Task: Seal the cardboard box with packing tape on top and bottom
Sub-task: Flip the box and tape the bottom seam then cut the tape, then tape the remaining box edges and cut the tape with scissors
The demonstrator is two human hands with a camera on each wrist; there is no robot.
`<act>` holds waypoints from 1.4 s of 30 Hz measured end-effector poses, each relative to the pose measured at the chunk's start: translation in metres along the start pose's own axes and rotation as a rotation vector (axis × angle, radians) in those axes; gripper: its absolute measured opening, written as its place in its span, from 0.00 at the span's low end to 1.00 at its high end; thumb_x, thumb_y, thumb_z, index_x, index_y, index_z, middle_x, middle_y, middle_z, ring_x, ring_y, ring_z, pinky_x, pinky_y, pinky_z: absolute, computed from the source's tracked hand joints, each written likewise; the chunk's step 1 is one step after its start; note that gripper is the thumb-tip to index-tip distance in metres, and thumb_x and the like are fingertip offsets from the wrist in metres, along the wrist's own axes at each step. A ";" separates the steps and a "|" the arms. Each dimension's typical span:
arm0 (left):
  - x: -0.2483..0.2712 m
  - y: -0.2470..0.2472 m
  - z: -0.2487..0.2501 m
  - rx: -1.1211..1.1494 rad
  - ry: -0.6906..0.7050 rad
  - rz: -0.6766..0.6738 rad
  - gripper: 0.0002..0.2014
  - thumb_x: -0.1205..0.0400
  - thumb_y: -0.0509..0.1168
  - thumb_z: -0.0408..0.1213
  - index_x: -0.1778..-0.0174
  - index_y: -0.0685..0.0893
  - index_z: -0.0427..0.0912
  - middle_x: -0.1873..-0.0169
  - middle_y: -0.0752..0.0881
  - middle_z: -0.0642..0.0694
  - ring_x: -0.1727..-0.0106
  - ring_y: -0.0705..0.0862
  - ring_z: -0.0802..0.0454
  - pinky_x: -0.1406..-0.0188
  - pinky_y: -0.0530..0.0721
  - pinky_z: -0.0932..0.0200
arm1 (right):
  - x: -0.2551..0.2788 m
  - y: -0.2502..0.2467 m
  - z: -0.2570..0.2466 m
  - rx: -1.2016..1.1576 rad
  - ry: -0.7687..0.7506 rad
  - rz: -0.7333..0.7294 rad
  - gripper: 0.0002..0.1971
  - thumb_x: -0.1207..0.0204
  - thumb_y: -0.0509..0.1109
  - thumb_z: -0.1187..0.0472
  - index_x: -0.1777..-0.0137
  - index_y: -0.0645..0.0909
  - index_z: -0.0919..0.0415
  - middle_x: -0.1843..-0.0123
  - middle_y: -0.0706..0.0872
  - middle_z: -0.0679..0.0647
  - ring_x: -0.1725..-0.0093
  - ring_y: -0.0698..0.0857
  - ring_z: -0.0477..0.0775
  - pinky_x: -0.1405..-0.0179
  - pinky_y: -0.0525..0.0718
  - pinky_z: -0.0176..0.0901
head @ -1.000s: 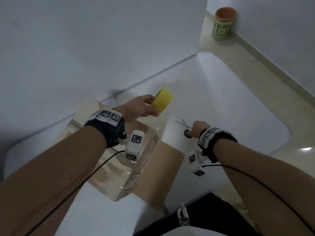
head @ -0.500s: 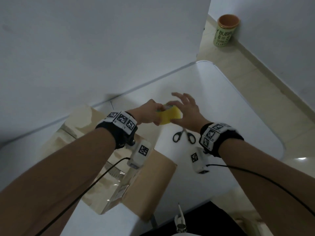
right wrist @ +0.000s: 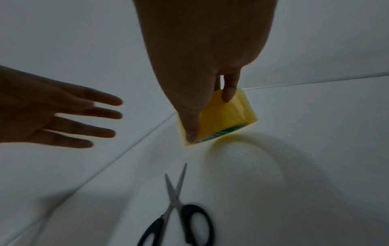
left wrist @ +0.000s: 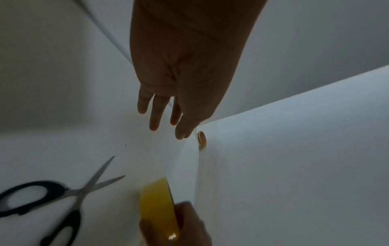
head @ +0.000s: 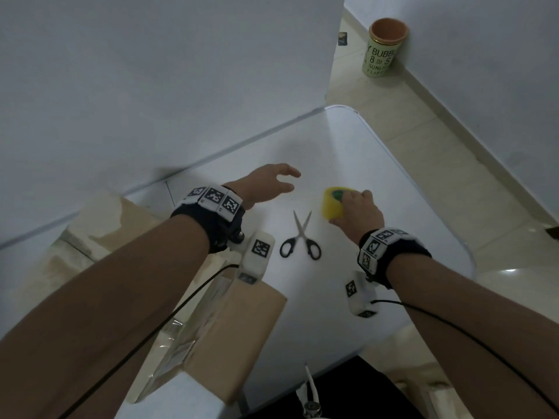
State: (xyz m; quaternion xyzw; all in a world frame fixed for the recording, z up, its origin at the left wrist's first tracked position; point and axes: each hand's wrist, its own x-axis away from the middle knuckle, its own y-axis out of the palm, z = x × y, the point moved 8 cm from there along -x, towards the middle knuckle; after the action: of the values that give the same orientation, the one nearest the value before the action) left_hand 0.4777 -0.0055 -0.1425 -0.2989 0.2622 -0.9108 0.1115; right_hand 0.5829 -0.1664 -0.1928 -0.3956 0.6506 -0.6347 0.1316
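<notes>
My right hand (head: 354, 207) grips the yellow roll of packing tape (head: 331, 204) just above the white table, thumb and fingers curled round its band (right wrist: 223, 116). My left hand (head: 272, 182) hovers open to the left of the roll, fingers spread and holding nothing (left wrist: 166, 114). The cardboard box (head: 242, 328) lies at the lower left under my left forearm, with shiny clear tape along its top (head: 193, 334). Most of the box is hidden by my arm.
Black-handled scissors (head: 301, 240) lie open on the table (head: 408, 237) between my hands. A white wall runs along the table's far edge. A green can with an orange rim (head: 382, 52) stands on the floor at the upper right.
The tape roll passed from my left hand to my right, which carried it rightward and down toward the table. My left hand let go and opened. The scissers stayed on the table.
</notes>
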 end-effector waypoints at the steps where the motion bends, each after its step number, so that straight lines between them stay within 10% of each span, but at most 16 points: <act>1: -0.001 -0.001 -0.003 0.082 -0.017 -0.001 0.17 0.17 0.64 0.35 0.31 0.80 0.48 0.28 0.76 0.47 0.30 0.77 0.47 0.37 0.73 0.59 | -0.002 0.003 0.011 0.008 0.036 -0.001 0.31 0.25 0.72 0.48 0.27 0.69 0.65 0.30 0.76 0.60 0.27 0.67 0.62 0.41 0.80 0.53; 8: 0.022 -0.012 -0.031 0.370 -0.091 0.084 0.12 0.15 0.63 0.34 0.37 0.83 0.47 0.38 0.84 0.46 0.38 0.85 0.48 0.39 0.79 0.54 | -0.008 0.020 0.021 -0.055 0.070 -0.081 0.21 0.20 0.65 0.57 0.30 0.72 0.67 0.29 0.73 0.64 0.27 0.69 0.64 0.29 0.68 0.52; 12: 0.058 -0.028 -0.053 0.358 -0.067 0.201 0.11 0.15 0.62 0.32 0.42 0.85 0.47 0.39 0.85 0.48 0.43 0.87 0.51 0.37 0.81 0.53 | -0.003 0.001 -0.016 -0.563 0.087 0.061 0.15 0.23 0.70 0.59 0.39 0.78 0.64 0.42 0.80 0.58 0.42 0.80 0.57 0.46 0.75 0.44; 18: 0.142 -0.054 -0.095 0.114 -0.075 0.452 0.09 0.16 0.63 0.36 0.46 0.86 0.50 0.50 0.87 0.57 0.55 0.88 0.59 0.59 0.80 0.67 | 0.051 0.041 -0.127 -1.375 0.099 -0.562 0.14 0.18 0.66 0.60 0.36 0.80 0.66 0.49 0.86 0.57 0.52 0.83 0.53 0.53 0.82 0.39; 21: 0.184 -0.051 -0.116 0.006 -0.077 0.492 0.07 0.17 0.65 0.38 0.48 0.86 0.51 0.54 0.86 0.56 0.59 0.83 0.61 0.64 0.77 0.73 | 0.078 0.062 -0.164 -1.399 0.073 -0.631 0.13 0.18 0.66 0.57 0.40 0.81 0.64 0.49 0.85 0.55 0.51 0.84 0.53 0.48 0.83 0.42; 27: 0.246 -0.018 -0.149 -0.217 -0.080 0.371 0.13 0.19 0.66 0.53 0.58 0.81 0.46 0.63 0.82 0.54 0.64 0.78 0.59 0.66 0.74 0.66 | 0.130 0.096 -0.189 -1.443 0.171 -0.739 0.17 0.17 0.64 0.50 0.65 0.76 0.58 0.69 0.77 0.52 0.72 0.77 0.47 0.71 0.76 0.35; 42: 0.258 0.033 -0.164 -0.624 -0.092 0.054 0.14 0.23 0.68 0.52 0.60 0.75 0.46 0.52 0.72 0.48 0.58 0.76 0.48 0.63 0.70 0.58 | 0.188 0.097 -0.241 -1.017 0.054 -0.920 0.13 0.19 0.68 0.54 0.61 0.79 0.63 0.78 0.78 0.50 0.87 0.73 0.39 0.89 0.66 0.27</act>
State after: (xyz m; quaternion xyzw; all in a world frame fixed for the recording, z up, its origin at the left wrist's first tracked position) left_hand 0.1750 -0.0588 -0.1472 -0.3526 0.5314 -0.7686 0.0501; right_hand 0.2639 -0.1319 -0.1824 -0.6283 0.6367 -0.2514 -0.3696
